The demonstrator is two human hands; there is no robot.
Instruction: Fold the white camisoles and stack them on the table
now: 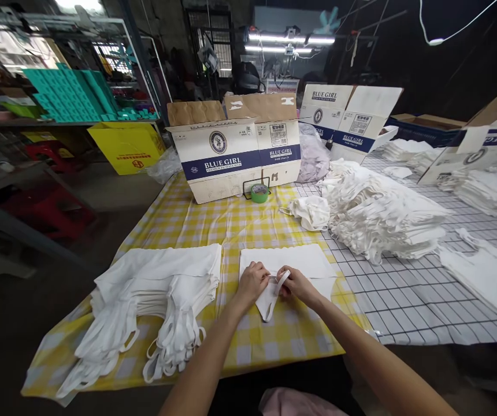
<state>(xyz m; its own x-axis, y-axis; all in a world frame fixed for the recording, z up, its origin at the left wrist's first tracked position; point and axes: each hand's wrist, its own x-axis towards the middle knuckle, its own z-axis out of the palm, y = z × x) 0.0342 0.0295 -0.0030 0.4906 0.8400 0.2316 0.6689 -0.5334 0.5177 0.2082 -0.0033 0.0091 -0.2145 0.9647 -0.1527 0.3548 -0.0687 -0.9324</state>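
A white cloth bag (294, 263) lies flat on the yellow checked tablecloth (214, 222) right in front of me. My left hand (252, 282) presses on its near edge with fingers curled over the fabric. My right hand (294, 283) pinches one of the bag's white strap handles (279, 283), which loops up between both hands. To the left lies a stack of the same white bags (162, 289), their straps hanging toward the table's front edge.
An open "Blue Girl" carton (235, 156) stands at the back, a green tape roll (259, 193) before it. A big heap of white bags (378, 214) covers the grid-patterned cloth (413, 294) on the right, with more cartons (348, 118) and bag piles behind.
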